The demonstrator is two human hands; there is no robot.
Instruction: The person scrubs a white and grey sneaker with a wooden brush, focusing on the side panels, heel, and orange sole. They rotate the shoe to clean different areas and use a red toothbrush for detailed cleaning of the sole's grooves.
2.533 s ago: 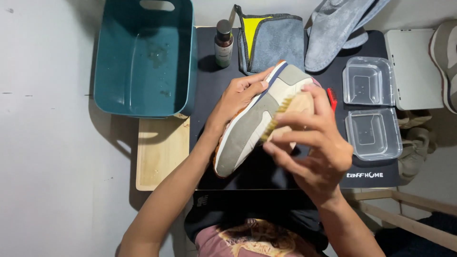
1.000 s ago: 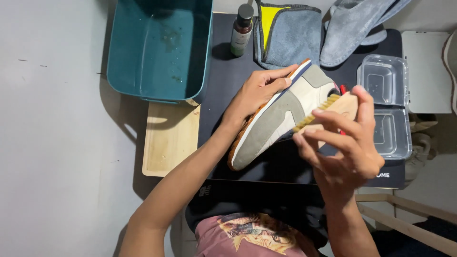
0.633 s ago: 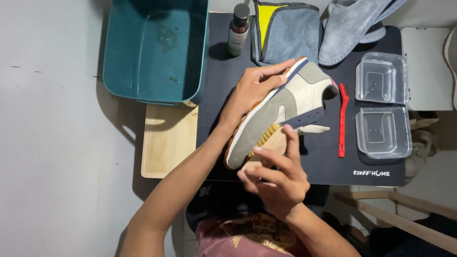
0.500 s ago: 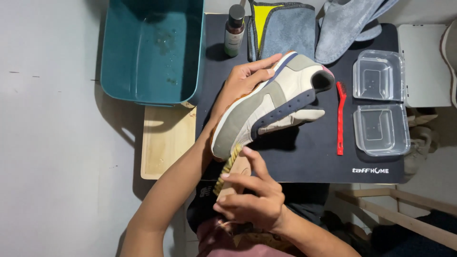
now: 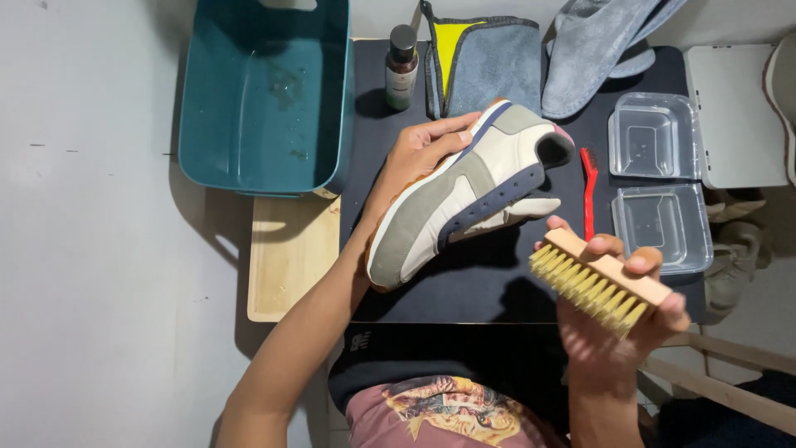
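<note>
We are in the middle of brushing a shoe [image 5: 468,195]: our left hand [image 5: 414,162] grips it from the sole side, fingers wrapped over the edge near the heel, and holds it tilted above the black mat [image 5: 464,286], toe pointing down toward us and the grey and cream side panel facing up. Our right hand [image 5: 609,319] is closed around a wooden brush [image 5: 599,280], thumb and fingertips pinching its back, bristles turned toward the shoe but clear of it, just beside the heel. We judge this a pause between strokes, with the brush lifted off. The next stroke calls for bringing the bristles back flat against the panel and keeping the left hand firm so the shoe does not twist under the push. Whether the bristles are wet we cannot tell from this angle. Around the work lie a teal tub [image 5: 265,99], a small dark bottle [image 5: 401,56], a grey cloth [image 5: 485,62], a red toothbrush [image 5: 589,191] and two clear trays [image 5: 659,187], all well apart from the hands.
</note>
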